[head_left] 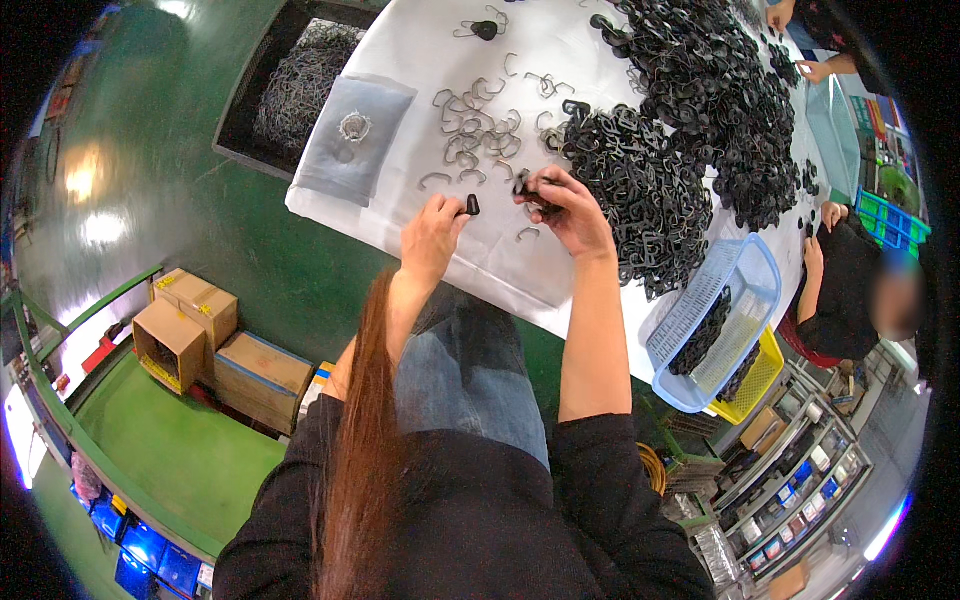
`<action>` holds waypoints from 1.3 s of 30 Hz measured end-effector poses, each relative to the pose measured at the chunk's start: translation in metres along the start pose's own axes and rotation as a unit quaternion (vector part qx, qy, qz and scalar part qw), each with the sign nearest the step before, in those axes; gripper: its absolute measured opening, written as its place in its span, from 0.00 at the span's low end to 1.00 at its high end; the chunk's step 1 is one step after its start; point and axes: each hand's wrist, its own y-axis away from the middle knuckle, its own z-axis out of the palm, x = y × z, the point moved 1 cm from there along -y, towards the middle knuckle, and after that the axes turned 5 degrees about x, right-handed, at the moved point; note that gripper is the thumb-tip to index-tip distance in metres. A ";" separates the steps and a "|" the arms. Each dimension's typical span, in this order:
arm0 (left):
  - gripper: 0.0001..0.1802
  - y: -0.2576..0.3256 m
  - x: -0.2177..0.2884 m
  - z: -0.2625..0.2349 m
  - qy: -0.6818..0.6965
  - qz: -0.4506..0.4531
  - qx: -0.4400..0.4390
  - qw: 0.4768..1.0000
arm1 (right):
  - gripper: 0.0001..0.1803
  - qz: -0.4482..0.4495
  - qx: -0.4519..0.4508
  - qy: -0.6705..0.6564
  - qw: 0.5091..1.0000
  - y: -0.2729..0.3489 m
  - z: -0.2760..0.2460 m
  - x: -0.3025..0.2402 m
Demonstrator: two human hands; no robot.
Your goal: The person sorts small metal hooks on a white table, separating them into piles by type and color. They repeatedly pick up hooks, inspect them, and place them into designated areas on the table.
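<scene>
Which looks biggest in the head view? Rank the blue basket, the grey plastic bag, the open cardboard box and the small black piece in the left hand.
1. Blue basket.
2. Grey plastic bag, though nearness to the camera may skew this.
3. Open cardboard box.
4. Small black piece at the left hand, clearly smallest.

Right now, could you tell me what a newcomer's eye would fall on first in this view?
First, the big heap of black loop-shaped parts across the right of the white table. At its near edge, the left hand pinches a small black piece and the right hand another. A blue basket sits at right.
</scene>
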 end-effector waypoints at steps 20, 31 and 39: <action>0.14 0.036 0.199 0.040 0.033 0.311 0.004 0.950 | 0.14 -0.111 0.098 -0.380 0.913 0.088 -0.085 0.051; 0.26 -0.168 0.078 0.080 -0.172 0.240 0.002 0.955 | 0.15 -0.153 0.534 -0.100 0.825 0.270 -0.293 -0.018; 0.27 -0.116 0.026 0.037 -0.111 0.233 -0.011 0.966 | 0.19 -0.341 0.614 0.567 0.431 0.199 -0.183 -0.016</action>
